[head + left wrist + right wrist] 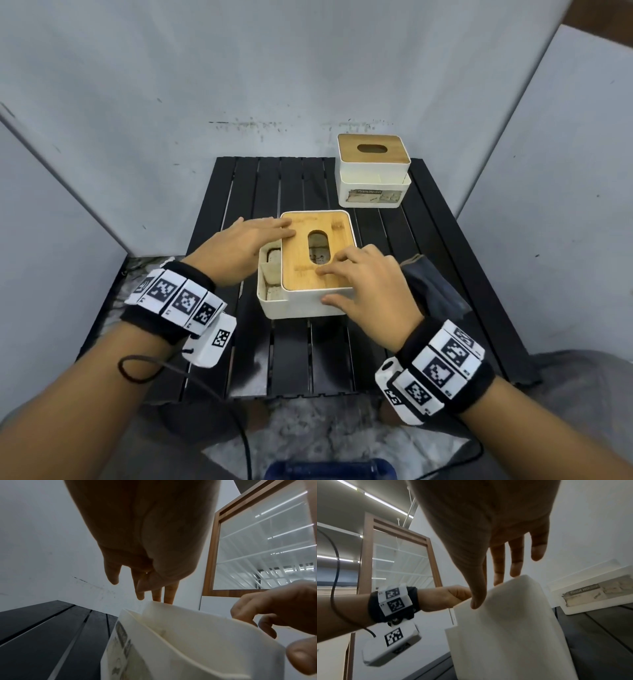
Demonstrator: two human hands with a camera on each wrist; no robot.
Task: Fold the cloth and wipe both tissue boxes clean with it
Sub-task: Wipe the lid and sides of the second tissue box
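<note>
Near tissue box (301, 303): white body, bamboo lid with an oval slot, upright at the centre of the tabletop, side compartment on its left. Far tissue box (373, 178): same make, upright at the far right, a worn label on its near face. Cloth (433, 286): dark, lying crumpled flat on the tabletop just right of the near tissue box.

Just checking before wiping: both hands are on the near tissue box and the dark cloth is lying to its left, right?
Not quite. Both the left hand and right hand are on the near tissue box, but the head view shows the dark cloth lying to its right.
</note>
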